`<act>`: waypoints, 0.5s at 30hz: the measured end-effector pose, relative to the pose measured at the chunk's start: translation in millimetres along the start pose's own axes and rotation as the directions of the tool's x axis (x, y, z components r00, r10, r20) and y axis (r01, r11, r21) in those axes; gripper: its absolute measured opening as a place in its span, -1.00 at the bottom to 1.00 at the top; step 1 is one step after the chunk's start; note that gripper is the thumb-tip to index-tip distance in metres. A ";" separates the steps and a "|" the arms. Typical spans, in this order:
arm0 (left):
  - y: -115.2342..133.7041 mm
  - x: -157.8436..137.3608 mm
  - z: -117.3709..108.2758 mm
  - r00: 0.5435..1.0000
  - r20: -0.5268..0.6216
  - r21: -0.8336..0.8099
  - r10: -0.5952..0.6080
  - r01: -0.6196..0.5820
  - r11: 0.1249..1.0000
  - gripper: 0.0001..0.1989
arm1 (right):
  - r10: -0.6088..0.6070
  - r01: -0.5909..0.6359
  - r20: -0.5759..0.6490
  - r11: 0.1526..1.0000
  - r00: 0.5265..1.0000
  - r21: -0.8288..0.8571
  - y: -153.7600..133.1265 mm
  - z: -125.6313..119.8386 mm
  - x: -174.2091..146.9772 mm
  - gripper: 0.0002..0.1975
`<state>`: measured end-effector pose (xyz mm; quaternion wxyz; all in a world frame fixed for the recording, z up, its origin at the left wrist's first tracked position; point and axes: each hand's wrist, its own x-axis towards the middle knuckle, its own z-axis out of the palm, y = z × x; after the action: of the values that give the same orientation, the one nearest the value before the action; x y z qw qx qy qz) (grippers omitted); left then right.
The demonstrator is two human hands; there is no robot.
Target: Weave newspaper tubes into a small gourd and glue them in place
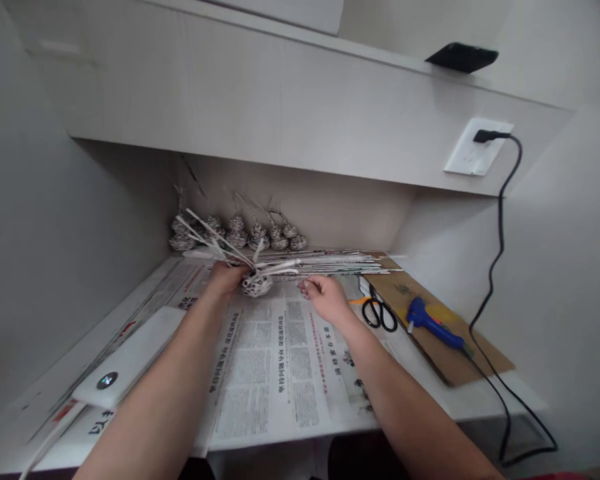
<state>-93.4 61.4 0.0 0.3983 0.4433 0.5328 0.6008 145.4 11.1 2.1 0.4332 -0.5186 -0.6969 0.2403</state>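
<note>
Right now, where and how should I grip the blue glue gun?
Probably best by the handle of the blue glue gun, coming from the near right: it lies flat on the brown cardboard, handle slanting that way, nozzle pointing to the near left.

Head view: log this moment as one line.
left hand: holding woven piece | right hand: beside it, grip unclear | scissors: beside brown board | blue glue gun: on board
</note>
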 end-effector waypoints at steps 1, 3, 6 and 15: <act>0.2 -7.6 10.6 1.000 0.009 -0.007 -0.005 0.005 1.000 -0.75 | -0.012 0.012 -0.002 0.998 1.000 0.057 2.1 4.6 -2.0 -0.80; -0.1 -23.4 30.4 0.997 0.072 -0.025 -0.033 0.035 0.999 -0.73 | -0.049 0.052 -0.031 0.993 0.998 0.106 3.0 12.7 -7.1 -0.79; -1.6 -42.4 50.2 0.986 0.143 -0.035 -0.087 0.093 0.995 -0.77 | -0.125 0.131 -0.066 0.986 0.990 0.099 -0.9 21.6 -15.7 -0.75; -4.3 -50.2 54.6 0.966 0.228 0.077 -0.120 0.105 0.991 -0.81 | 0.015 -0.009 -0.037 0.989 0.999 0.145 3.8 28.2 -16.5 -0.86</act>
<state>-26.5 29.8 -7.5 0.4768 0.4919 0.5260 0.5039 124.7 0.4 -21.1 0.4814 -0.4944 -0.6661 0.2832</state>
